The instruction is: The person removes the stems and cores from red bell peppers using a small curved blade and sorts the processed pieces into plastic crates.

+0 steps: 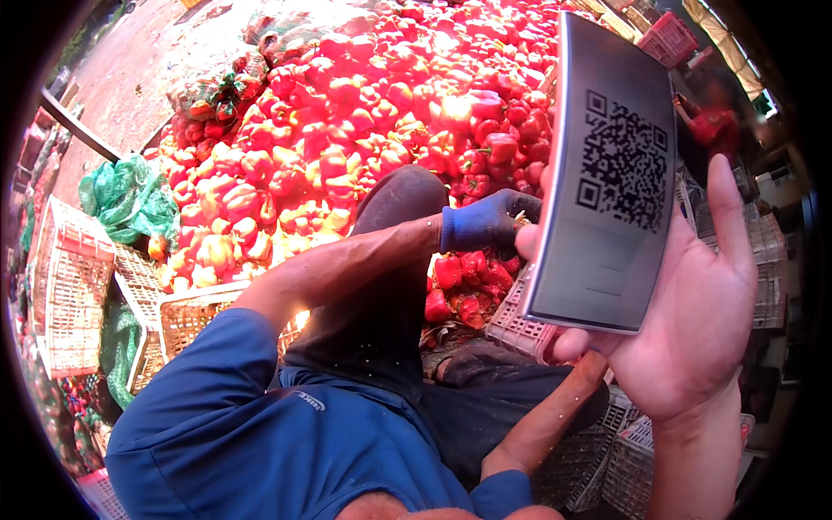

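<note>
1. A flat phone [598, 277] stands in the right foreground, its long axis running near to far, the far end leaning slightly right; its screen, showing a square black-and-grey code, faces the camera.
2. Another person's bare hand [693, 347] holds it from the near right side: thumb raised along the right edge, palm behind, fingertips curled round the left edge.
3. The person's left hand [485, 221], in a blue glove, reaches right across the body, wrist left and fingers bent; their tips are partly covered, so whether they pinch anything cannot be told.
4. The right forearm [537, 425] slants away to the right; the right hand is hidden behind the phone and the other hand, its state impossible to tell.
5. Glossy, lobed red peppers [338, 165] heap beyond and left of the glove, pointing every way; more lie just on its near side.
6. Slatted plastic crates [78, 295] stand at left, beside crumpled green netting [126, 204]; a pink crate [517, 325] sits partly behind the phone.
</note>
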{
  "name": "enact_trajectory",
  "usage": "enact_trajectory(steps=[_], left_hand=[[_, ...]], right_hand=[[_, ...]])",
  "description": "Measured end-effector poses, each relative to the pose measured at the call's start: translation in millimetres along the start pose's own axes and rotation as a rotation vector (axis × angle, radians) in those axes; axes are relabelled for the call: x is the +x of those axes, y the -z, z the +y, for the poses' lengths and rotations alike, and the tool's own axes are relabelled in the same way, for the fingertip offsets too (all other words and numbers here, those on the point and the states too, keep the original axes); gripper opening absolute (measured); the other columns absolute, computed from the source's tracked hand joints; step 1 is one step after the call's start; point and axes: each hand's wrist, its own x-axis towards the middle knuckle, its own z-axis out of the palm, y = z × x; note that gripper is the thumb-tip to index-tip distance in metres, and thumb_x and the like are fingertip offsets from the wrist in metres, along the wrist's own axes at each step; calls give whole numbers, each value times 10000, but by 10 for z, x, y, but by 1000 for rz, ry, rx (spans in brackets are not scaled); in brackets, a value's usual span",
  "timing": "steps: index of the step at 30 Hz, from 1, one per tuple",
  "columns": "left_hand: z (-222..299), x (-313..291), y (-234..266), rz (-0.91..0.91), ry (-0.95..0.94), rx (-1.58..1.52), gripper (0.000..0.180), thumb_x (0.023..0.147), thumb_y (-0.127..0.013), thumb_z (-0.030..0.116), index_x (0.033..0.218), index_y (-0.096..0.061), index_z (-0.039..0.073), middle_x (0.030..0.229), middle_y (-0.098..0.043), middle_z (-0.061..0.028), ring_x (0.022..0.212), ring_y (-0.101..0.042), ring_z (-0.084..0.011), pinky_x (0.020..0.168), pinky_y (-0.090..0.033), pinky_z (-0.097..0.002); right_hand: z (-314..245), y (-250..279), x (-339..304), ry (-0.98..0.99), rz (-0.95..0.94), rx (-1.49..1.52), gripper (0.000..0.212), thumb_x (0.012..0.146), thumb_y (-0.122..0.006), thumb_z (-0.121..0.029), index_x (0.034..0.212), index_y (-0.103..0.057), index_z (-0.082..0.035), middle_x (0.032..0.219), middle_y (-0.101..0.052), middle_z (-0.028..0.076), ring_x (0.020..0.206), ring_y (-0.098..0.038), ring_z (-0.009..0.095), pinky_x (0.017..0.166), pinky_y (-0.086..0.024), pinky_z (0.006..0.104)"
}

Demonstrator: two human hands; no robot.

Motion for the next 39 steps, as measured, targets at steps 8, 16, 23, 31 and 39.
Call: enact_trajectory(steps=[8, 16, 23, 31, 39], left_hand=[[240, -88, 108, 188, -130, -4, 435, 884, -757, 140, 1290, -668, 11, 848, -715, -27, 648, -634, -64, 528, -486, -220], [674, -2098, 635, 602, -55, 125, 468, 861, -741, 177, 1275, -656, -25, 880, -683, -35, 599, -568, -59, 506, -414, -224], [601, -4448, 788, -246, 1368, 910, 498, 815, -846, 342, 1274, -747, 174, 1093, -777, -60, 990, -716, -209, 884, -552, -390], [-234, -3033, 1529, 600, 465, 1179, 567, 804, -766, 169, 1350, -633, 91, 1088, -735, -198, 1041, -712, -376, 916, -569, -458], [-2316, -1841, 2936, 544, 657, 1797, 693, 770, -778, 158, 1430, -565, 124, 1350, -617, -135, 1268, -596, -364, 908, -583, -510]], right_hand=[[315, 2744, -50, 612, 967, -995, 578, 1013, -508, -400, 1455, -517, -28, 1312, -642, 179, 984, -614, 355, 650, -548, 475], [304, 3055, -145, 617, 972, -1005, 436, 953, -654, -130, 1365, -624, 13, 1122, -735, 111, 733, -639, 161, 602, -508, 273], [282, 3280, -105, 611, 899, -1009, 464, 929, -589, -148, 1365, -616, 8, 920, -721, 128, 675, -640, 181, 602, -486, 287], [353, 3259, 27, 523, 920, -1103, 409, 985, -552, -156, 1350, -624, 15, 940, -724, 111, 669, -615, 164, 601, -477, 274], [457, 2859, 346, 390, 907, -1125, 390, 1008, -596, -117, 1380, -617, 0, 1171, -728, 97, 672, -585, 136, 591, -467, 262]])
